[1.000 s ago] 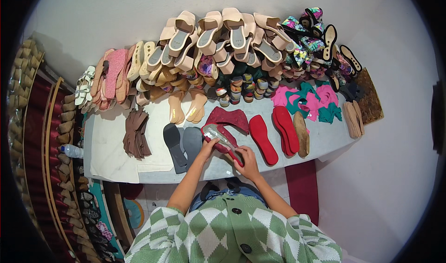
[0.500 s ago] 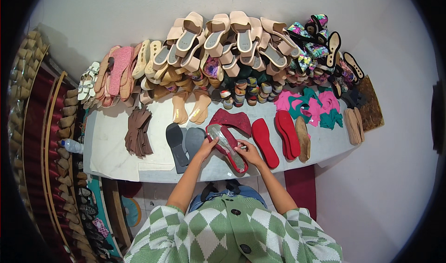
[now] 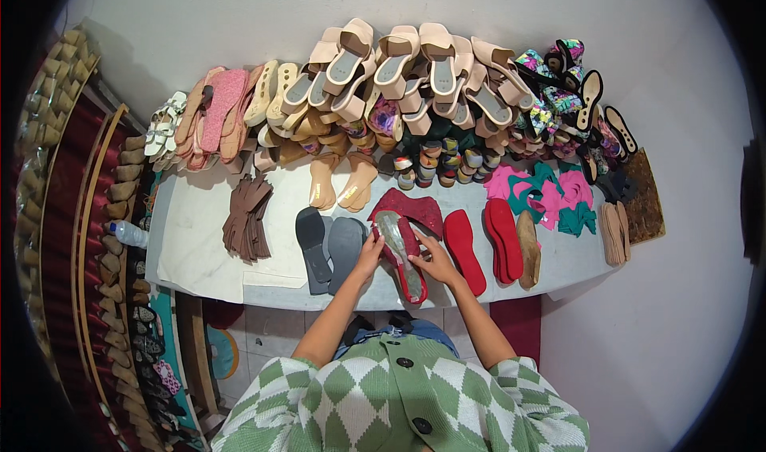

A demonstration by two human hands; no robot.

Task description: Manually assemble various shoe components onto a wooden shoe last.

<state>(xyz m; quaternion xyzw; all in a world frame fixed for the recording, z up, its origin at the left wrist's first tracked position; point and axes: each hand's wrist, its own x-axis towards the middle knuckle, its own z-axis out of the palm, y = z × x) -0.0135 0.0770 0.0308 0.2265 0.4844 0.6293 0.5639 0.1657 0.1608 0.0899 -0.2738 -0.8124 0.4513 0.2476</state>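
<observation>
Over the table's front edge I hold an unfinished red sandal (image 3: 412,283), its greyish underside turned up, on what looks like a shoe last. My left hand (image 3: 370,254) grips its left side near the far end. The fingers of my right hand (image 3: 435,261) close on its right side, around the red strap. Just beyond lie red sparkly upper pieces (image 3: 415,208). Dark grey soles (image 3: 311,248) and lighter grey soles (image 3: 346,252) rest left of my hands. To the right are a red insole (image 3: 464,252), a stack of red insoles (image 3: 502,243) and a worn brown sole-shaped piece (image 3: 527,249).
Brown strips (image 3: 248,217) and beige insoles (image 3: 322,182) lie further left. Heeled beige sandals (image 3: 351,61) are piled at the back by the wall. Pink and teal cut pieces (image 3: 574,189) lie at right. A shelf of shoe lasts (image 3: 124,189) stands left, beside a plastic bottle (image 3: 128,233).
The sandal has turned to point more directly away from me, with both hands still on it. The whole view has shifted slightly, so the table's contents appear further right.
</observation>
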